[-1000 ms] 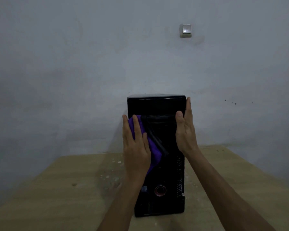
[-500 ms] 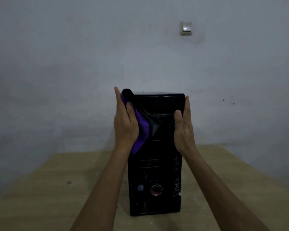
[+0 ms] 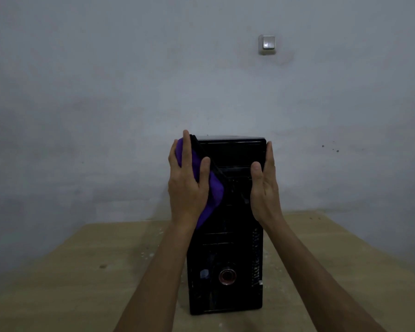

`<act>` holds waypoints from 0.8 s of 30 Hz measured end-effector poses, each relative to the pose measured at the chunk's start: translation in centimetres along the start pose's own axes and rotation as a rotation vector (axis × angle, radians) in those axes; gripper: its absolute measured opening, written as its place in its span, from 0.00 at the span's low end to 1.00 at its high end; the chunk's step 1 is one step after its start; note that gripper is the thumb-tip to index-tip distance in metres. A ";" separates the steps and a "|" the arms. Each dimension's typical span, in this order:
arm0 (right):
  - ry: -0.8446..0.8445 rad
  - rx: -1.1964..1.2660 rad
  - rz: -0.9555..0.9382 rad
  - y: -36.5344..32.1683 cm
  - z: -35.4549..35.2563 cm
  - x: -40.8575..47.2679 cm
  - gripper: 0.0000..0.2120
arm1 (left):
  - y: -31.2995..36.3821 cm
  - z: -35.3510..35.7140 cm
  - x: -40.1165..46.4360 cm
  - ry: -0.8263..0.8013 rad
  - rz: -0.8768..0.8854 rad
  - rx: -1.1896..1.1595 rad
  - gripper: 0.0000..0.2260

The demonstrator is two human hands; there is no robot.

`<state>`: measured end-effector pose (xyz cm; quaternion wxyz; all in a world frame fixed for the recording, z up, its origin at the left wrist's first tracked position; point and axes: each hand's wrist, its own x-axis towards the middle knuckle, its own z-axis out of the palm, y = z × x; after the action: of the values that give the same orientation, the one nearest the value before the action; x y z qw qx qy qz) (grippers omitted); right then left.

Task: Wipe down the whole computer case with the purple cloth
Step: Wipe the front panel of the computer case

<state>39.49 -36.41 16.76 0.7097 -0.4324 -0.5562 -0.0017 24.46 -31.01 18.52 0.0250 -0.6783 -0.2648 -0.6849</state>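
One computer case (image 3: 225, 236), one purple cloth (image 3: 213, 190) — two hands, one table (image 3: 82, 283), one wall switch (image 3: 267, 44)

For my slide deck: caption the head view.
Left hand presses purple cloth against upright black computer case while right hand steadies its other side.

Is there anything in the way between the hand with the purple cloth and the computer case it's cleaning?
Nothing visible. The left hand presses the purple cloth straight against the upper left edge of the computer case, while the right hand steadies the opposite side.
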 end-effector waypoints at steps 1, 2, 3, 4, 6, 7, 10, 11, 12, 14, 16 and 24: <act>0.000 0.001 -0.005 0.0 0.0 0.0 0.30 | 0.1 0.1 -0.1 -0.005 -0.023 0.006 0.28; 0.002 -0.002 -0.010 0.0 0.0 0.0 0.30 | 0.1 0.1 -0.2 -0.006 -0.043 0.008 0.28; 0.004 -0.009 -0.011 0.0 0.0 0.0 0.30 | 0.2 0.2 -0.4 -0.001 -0.058 0.013 0.28; 0.005 -0.014 -0.009 -0.1 0.1 0.0 0.29 | 0.2 0.3 -0.7 0.007 -0.072 0.022 0.28; 0.017 -0.016 -0.008 -0.1 0.2 0.0 0.30 | 0.2 0.4 -1.4 0.020 -0.096 0.026 0.28; 0.022 -0.016 -0.004 -0.1 0.2 0.0 0.30 | 0.0 0.5 -1.9 0.022 -0.109 0.021 0.28; 0.010 -0.024 0.021 -0.1 0.0 -0.1 0.31 | -0.6 0.5 -4.7 0.019 -0.123 0.008 0.28; 0.005 -0.031 0.026 -0.1 0.0 -0.2 0.31 | -0.8 0.5 -5.8 0.014 -0.123 -0.002 0.28; 0.000 -0.035 0.026 -0.1 0.0 -0.2 0.31 | -1.0 0.4 -6.9 0.011 -0.121 -0.012 0.28; -0.005 -0.041 0.029 -0.2 0.0 -0.2 0.32 | -1.2 0.3 -8.1 0.012 -0.120 -0.021 0.27; -0.011 -0.034 0.035 -0.3 -0.2 -0.1 0.32 | -1.2 0.2 -8.1 0.009 -0.130 -0.027 0.27; -0.013 -0.010 0.037 0.3 -0.4 -0.9 0.32 | -0.2 0.0 -2.3 -0.009 -0.069 -0.013 0.24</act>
<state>39.62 -36.95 15.86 0.7040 -0.4460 -0.5526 0.0114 24.54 -31.63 16.34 -0.0044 -0.6719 -0.2836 -0.6842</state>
